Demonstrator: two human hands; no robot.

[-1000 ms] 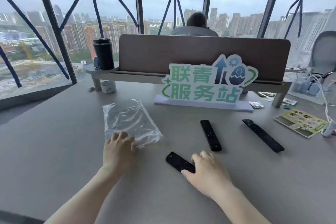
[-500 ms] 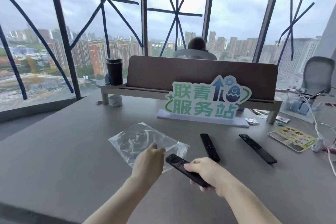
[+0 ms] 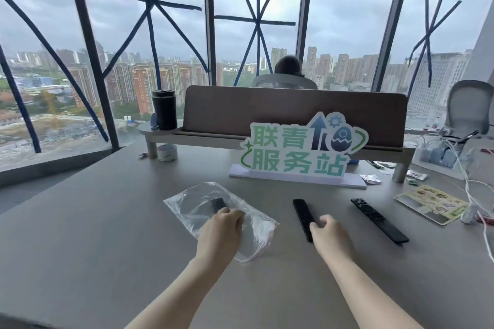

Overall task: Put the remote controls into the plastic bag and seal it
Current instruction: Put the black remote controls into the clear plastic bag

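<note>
Grips clear crinkled plastic bag [image 3: 258, 235], black remote control [image 3: 217, 204] inside, with left hand [image 3: 222, 232]; clasps slim black remote [image 3: 302, 211] right of bag with right hand [image 3: 331, 235].

Single head view — looks forward-down across desk [image 3: 80, 222], near.

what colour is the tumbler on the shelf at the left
The tumbler is black, lid included; clearest in the head view.
</note>
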